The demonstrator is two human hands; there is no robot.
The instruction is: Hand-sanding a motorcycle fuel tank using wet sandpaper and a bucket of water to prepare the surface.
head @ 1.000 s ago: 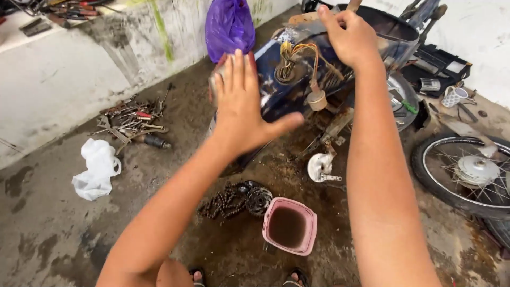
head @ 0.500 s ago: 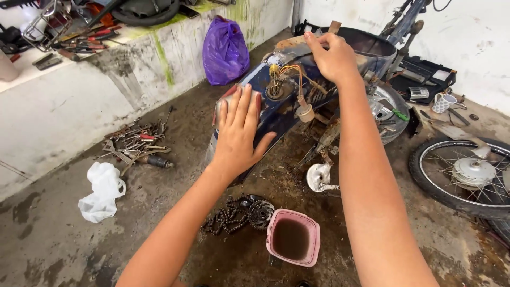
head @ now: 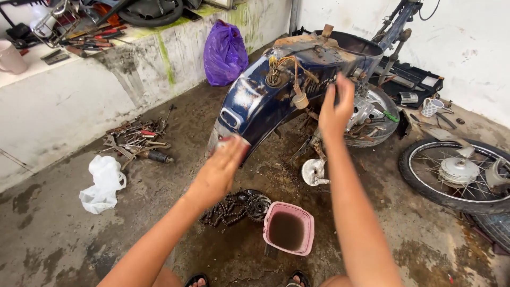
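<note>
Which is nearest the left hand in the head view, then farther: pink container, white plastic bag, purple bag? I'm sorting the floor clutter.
From the left hand:
1. Pink container, just below and to its right, on the floor.
2. White plastic bag, off to its left, on the floor.
3. Purple bag, far up by the stained wall.

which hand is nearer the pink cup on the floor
Left. The left hand is low, just up and left of the pink cup, above the chain. The right hand is raised much higher, up by the blue bike body.
</note>
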